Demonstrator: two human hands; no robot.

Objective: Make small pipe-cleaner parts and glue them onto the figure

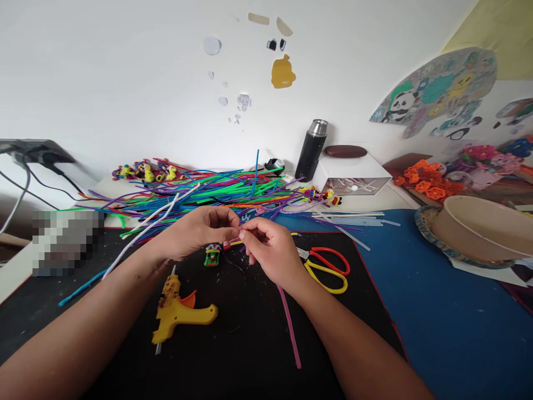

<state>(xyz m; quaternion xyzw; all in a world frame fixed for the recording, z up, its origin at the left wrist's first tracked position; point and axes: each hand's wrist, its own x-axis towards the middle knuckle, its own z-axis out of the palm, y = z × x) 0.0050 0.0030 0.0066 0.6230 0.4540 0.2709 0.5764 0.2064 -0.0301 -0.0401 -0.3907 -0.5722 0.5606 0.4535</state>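
My left hand [204,229] and my right hand [272,250] meet above the black mat, fingertips pinched together around a small pink piece of pipe cleaner. A long pink pipe cleaner [290,330] trails out from under my right hand toward the front of the mat; whether it joins the pinched piece is hidden. Just below my left fingers lies a small green figure [212,255] with coloured trim. A yellow glue gun [183,314] with an orange trigger rests below my left wrist. Scissors [328,269] with red and yellow handles lie right of my right hand.
Behind the hands spreads a pile of coloured pipe cleaners [208,194]. A black thermos [311,150] stands by a white box [356,175]. Glue sticks [350,219] lie on the blue mat [441,300]. At right is a beige basin [487,233]; a power strip [37,151] is at left.
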